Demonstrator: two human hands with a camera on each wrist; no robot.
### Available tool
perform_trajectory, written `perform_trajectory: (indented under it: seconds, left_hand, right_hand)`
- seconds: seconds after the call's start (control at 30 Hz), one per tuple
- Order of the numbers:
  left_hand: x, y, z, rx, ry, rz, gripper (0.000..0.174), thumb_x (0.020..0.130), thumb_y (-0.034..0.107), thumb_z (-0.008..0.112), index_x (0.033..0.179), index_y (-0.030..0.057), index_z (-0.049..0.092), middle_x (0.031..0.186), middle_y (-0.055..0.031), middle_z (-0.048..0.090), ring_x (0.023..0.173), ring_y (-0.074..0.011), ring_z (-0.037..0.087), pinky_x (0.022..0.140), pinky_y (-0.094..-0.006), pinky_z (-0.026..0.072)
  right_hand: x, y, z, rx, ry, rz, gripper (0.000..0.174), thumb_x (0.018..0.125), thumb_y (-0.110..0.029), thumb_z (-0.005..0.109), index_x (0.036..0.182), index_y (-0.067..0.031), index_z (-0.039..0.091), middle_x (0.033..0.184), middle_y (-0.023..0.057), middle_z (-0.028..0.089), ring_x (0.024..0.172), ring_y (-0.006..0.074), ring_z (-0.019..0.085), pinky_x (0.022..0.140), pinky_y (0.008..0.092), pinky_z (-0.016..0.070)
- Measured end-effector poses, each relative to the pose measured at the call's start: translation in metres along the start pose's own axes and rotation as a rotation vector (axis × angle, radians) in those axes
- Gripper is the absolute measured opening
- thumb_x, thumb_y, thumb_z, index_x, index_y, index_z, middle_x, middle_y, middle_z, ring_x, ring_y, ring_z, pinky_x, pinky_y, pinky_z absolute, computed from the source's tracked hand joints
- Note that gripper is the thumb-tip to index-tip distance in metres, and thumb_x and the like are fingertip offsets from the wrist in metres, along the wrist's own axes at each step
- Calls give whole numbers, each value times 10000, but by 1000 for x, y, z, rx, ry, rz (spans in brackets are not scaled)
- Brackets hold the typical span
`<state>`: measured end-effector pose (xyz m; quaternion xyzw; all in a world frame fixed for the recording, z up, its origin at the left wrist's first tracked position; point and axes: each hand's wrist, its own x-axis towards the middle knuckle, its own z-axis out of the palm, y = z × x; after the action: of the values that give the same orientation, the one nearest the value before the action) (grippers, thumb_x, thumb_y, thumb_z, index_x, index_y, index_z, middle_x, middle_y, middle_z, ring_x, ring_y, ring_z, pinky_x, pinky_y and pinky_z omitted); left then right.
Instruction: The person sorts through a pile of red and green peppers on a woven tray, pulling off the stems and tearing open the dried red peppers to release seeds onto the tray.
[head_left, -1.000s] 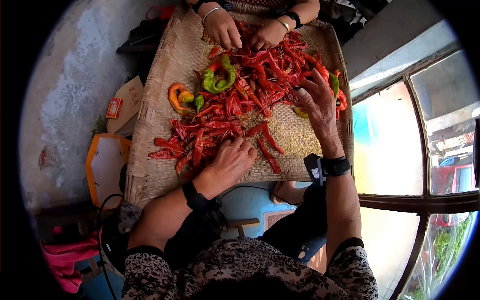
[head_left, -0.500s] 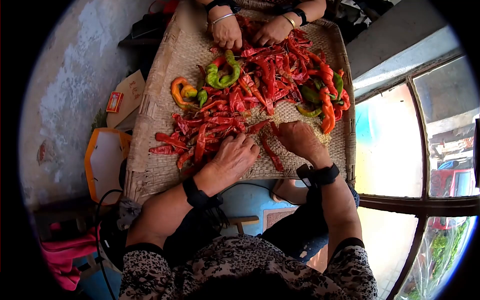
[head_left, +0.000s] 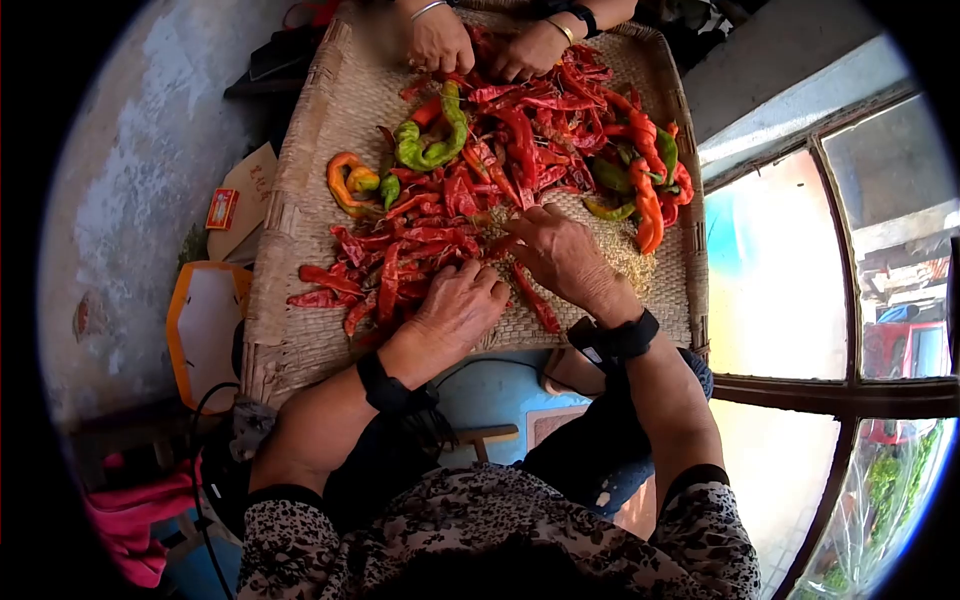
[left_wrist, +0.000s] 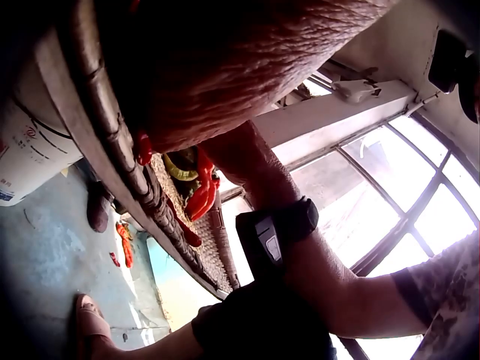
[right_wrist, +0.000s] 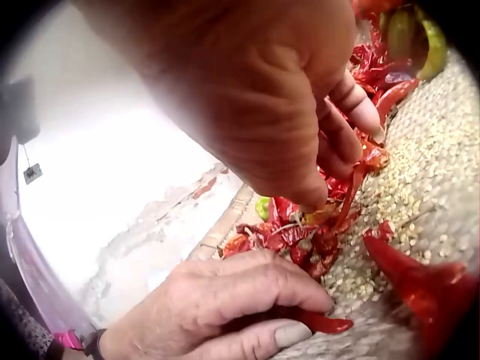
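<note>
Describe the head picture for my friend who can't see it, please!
A person's left hand and right hand are among red peppers on a woven tray. Another person's hands are at the far end; a window is on the right.

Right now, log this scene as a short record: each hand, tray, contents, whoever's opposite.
left hand: holds a red pepper
right hand: reaches to the red pepper pile; grip unclear
surface: woven tray
loose on it: pale seeds
other colours: curled green pepper, orange pepper
opposite: second person's hands, at the pile's far side
</note>
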<state>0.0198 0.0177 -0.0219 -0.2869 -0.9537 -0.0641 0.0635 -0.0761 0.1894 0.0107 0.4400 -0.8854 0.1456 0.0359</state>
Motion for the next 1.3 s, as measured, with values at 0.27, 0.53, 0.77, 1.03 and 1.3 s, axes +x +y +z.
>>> perform_trajectory:
  seconds: [0.27, 0.53, 0.77, 1.03, 1.3]
  left_hand:
    - [-3, -1, 2, -13, 56, -5, 295, 680, 83, 677, 959, 36, 592, 977, -106, 564, 969, -245, 539, 793, -364, 488]
    - [-2, 0, -2, 26, 14, 3, 261, 679, 88, 682, 915, 45, 578, 964, -107, 564, 967, -248, 543, 789, -360, 494]
    - [-2, 1, -1, 30, 45, 20, 229, 692, 83, 667, 898, 41, 576, 937, -100, 556, 948, -241, 537, 781, -348, 490]
    - [-2, 0, 0, 30, 35, 19, 233, 700, 82, 660, 916, 41, 586, 931, -95, 551, 923, -233, 525, 767, -347, 485]
    - [-2, 0, -1, 29, 38, 13, 219, 702, 87, 660, 903, 44, 583, 930, -93, 557, 943, -233, 541, 766, -349, 495]
  right_hand:
    - [1, 4, 11, -69, -73, 12, 165, 790, -106, 665, 947, -56, 660, 841, 117, 618, 821, 302, 608, 707, 409, 505]
    - [-12, 15, -41, 252, -130, 154, 124, 835, -99, 676, 928, -19, 694, 843, 111, 659, 773, 246, 644, 682, 349, 504]
    - [-19, 25, -69, 643, -40, 329, 207, 926, -210, 632, 943, -4, 652, 773, 61, 654, 735, 139, 627, 657, 300, 503]
    - [-24, 25, -83, 1260, 220, 384, 199, 952, -236, 603, 933, -40, 634, 732, 3, 642, 677, 90, 592, 627, 229, 475]
    - [-24, 34, -81, 1072, -272, 358, 188, 963, -200, 581, 1006, -25, 635, 780, 27, 658, 703, 77, 596, 631, 214, 470]
